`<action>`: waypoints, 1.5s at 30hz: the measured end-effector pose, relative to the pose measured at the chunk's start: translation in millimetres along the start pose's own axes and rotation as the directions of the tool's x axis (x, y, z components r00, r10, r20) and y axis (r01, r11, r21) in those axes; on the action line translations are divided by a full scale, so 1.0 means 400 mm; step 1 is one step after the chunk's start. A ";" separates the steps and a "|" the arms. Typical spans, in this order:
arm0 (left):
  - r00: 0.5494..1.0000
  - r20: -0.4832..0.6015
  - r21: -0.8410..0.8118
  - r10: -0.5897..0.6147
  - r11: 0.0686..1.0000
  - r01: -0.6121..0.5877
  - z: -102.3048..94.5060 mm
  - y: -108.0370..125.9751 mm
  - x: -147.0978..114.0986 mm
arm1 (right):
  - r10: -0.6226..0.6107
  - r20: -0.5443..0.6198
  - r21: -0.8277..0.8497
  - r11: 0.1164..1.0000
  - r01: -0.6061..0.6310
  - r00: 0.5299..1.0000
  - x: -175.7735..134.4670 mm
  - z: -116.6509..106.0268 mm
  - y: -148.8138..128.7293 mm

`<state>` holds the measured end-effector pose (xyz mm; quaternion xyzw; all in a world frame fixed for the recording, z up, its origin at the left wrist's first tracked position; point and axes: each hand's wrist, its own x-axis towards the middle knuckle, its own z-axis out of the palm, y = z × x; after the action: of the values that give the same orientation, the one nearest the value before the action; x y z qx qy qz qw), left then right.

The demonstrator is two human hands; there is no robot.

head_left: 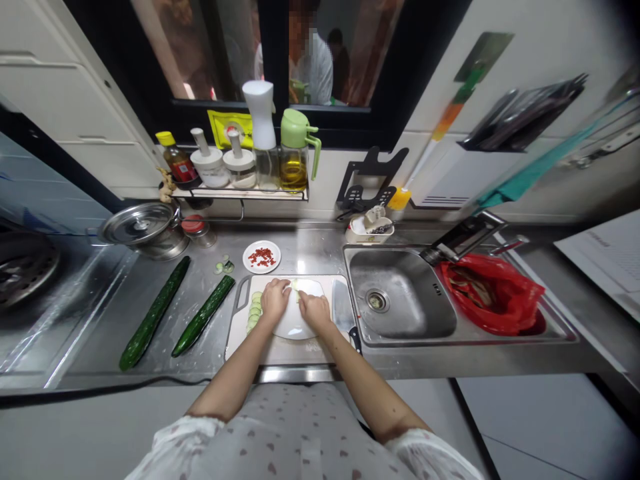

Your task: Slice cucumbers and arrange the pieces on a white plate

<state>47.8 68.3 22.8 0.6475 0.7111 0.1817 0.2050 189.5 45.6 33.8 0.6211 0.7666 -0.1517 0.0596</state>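
A white plate (295,328) rests on the cutting board (240,350), with both my hands over it. My left hand (275,301) is closed, its fingertips at pale cucumber slices (295,285) near the plate's far rim. From the other side my right hand (315,311) pinches at the same slices. A row of overlapping cucumber slices (254,312) lies on the board, left of my left hand. To the right of the plate is a knife, its wide blade (343,303) flat on the board and its black handle (355,339) toward me.
Two whole cucumbers, a longer one (155,313) and a shorter one (204,317), lie at left. Behind the board are a dish of chopped red pieces (262,257) and cucumber ends (225,265). The sink (405,300) and a red bag (493,297) are at right.
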 end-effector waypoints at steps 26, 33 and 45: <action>0.933 -0.023 -0.046 -0.359 0.933 0.357 -0.101 -0.252 -0.305 | 0.105 -0.225 0.248 0.968 -0.047 0.969 -0.193 0.039 0.035; 0.929 0.007 0.161 -0.369 0.918 0.363 -0.089 -0.230 -0.320 | 0.115 -0.215 0.273 0.960 -0.053 0.970 -0.221 0.049 0.027; 0.917 -0.017 -0.389 -0.399 0.848 0.361 -0.074 -0.217 -0.310 | 0.114 -0.245 0.321 0.947 -0.030 0.963 -0.220 0.038 0.023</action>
<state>-31.5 -63.2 9.3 0.4326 0.7857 0.3020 0.3230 216.6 -39.5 42.7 0.6649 0.7103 -0.1869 -0.1357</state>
